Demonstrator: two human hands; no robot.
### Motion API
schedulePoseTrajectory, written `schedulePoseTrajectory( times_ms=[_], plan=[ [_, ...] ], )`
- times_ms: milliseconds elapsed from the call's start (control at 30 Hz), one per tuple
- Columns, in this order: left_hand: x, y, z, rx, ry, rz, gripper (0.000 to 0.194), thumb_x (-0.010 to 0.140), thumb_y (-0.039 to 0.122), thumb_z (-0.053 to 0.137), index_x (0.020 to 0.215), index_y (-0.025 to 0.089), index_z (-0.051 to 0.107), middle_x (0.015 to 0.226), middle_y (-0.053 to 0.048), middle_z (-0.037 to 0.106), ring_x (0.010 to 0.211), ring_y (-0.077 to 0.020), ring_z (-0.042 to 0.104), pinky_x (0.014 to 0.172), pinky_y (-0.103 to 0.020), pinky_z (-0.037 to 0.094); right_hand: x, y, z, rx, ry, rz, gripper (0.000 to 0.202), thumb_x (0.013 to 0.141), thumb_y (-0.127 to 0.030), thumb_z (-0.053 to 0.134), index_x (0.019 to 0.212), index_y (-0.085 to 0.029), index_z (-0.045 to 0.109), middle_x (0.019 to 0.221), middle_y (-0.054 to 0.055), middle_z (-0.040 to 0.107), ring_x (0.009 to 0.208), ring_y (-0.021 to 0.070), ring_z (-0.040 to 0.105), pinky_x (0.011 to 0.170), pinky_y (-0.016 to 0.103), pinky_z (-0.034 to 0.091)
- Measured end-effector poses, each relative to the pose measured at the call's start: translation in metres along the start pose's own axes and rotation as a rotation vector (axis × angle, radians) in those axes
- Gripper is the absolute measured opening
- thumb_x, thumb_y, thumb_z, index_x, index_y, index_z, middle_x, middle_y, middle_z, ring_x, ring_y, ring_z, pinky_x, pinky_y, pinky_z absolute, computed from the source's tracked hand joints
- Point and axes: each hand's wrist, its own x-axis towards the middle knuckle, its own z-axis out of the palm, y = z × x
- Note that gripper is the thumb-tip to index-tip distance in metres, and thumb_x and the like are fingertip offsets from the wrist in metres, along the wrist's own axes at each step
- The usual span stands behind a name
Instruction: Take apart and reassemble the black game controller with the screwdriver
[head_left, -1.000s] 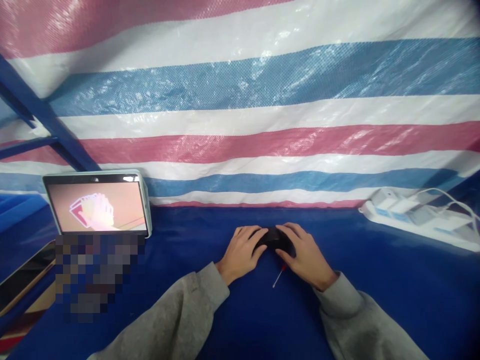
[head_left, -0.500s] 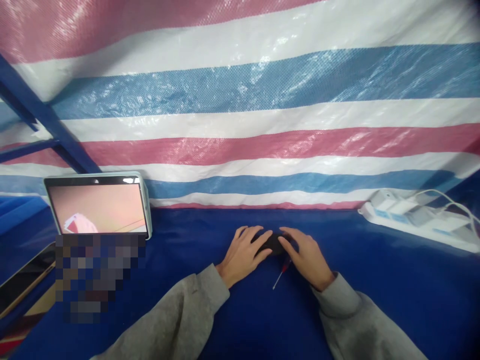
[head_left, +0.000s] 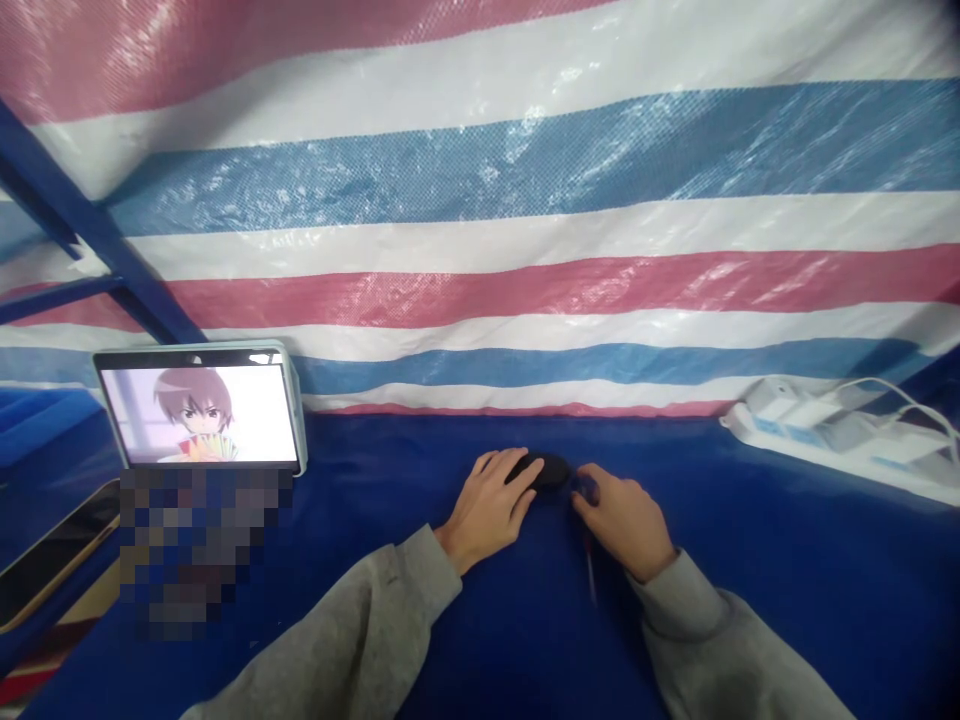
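Observation:
A black computer mouse (head_left: 551, 470) lies on the blue table surface, partly covered by fingers. My left hand (head_left: 491, 505) grips its left end, fingertips over the top and thumb along the near side. Just right of the mouse, apart from it, my right hand (head_left: 626, 515) is closed on a small screwdriver (head_left: 589, 560). Its thin shaft points down toward me, blurred by motion, and most of the handle is hidden in the fingers.
A tablet (head_left: 199, 415) showing a cartoon stands at the left, with a phone (head_left: 60, 550) beside it and a pixelated patch below. A white power strip (head_left: 840, 450) with plugs and cables lies at the right. Behind the table (head_left: 517, 650) hangs a striped plastic sheet (head_left: 480, 300).
My right hand has come off the mouse and moved slightly right, with the screwdriver swinging to point more straight down. My left hand stays at the mouse. The tablet picture has changed.

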Motion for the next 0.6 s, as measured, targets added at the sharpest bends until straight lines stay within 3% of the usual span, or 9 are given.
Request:
schedulePoseTrajectory(
  times_ms=[100, 233, 300, 400, 600],
  plan=[
    [-0.001, -0.001, 0.001, -0.018, 0.003, 0.008, 0.039, 0.100, 0.023, 0.045, 0.139, 0.022, 0.053, 0.141, -0.013, 0.055, 0.133, -0.0266, 0.051, 0.112, -0.051, 0.040, 0.002, 0.005, -0.006, 0.295, 0.341, -0.060, 0.022, 0.087, -0.037, 0.058, 0.097, -0.023, 0.072, 0.062, 0.000, 0.068, 0.054, 0.0165, 0.066, 0.056, 0.028, 0.050],
    [-0.001, -0.001, 0.002, -0.038, -0.009, 0.049, 0.039, 0.099, 0.022, 0.047, 0.139, 0.023, 0.053, 0.143, -0.012, 0.055, 0.135, -0.0259, 0.050, 0.115, -0.052, 0.038, 0.001, 0.006, -0.015, 0.636, 0.805, -0.044, 0.038, 0.092, -0.039, 0.059, 0.121, -0.017, 0.066, 0.090, 0.006, 0.074, 0.064, 0.0149, 0.071, 0.063, 0.028, 0.059],
    [-0.001, -0.001, 0.001, -0.033, -0.014, 0.069, 0.039, 0.099, 0.020, 0.048, 0.138, 0.022, 0.054, 0.144, -0.012, 0.054, 0.137, -0.0258, 0.048, 0.116, -0.051, 0.037, -0.001, 0.006, -0.016, 0.657, 0.936, -0.073, 0.037, 0.092, -0.034, 0.060, 0.123, -0.016, 0.065, 0.095, 0.008, 0.074, 0.069, 0.0170, 0.073, 0.066, 0.030, 0.061],
    [-0.001, 0.000, 0.001, -0.025, -0.021, 0.083, 0.041, 0.098, 0.018, 0.048, 0.138, 0.021, 0.053, 0.145, -0.012, 0.052, 0.140, -0.0261, 0.045, 0.117, -0.051, 0.036, -0.004, 0.007, -0.014, 0.546, 0.965, -0.182, 0.030, 0.093, -0.028, 0.060, 0.121, -0.018, 0.066, 0.092, 0.007, 0.076, 0.072, 0.0186, 0.074, 0.070, 0.033, 0.062],
    [-0.002, -0.001, 0.002, -0.018, -0.027, 0.107, 0.042, 0.097, 0.018, 0.050, 0.139, 0.021, 0.052, 0.146, -0.013, 0.051, 0.140, -0.0268, 0.045, 0.117, -0.052, 0.035, -0.004, 0.006, -0.014, 0.388, 0.904, -0.403, 0.024, 0.091, -0.019, 0.062, 0.114, -0.022, 0.068, 0.096, 0.005, 0.078, 0.083, 0.0188, 0.075, 0.078, 0.031, 0.061]
  ],
)
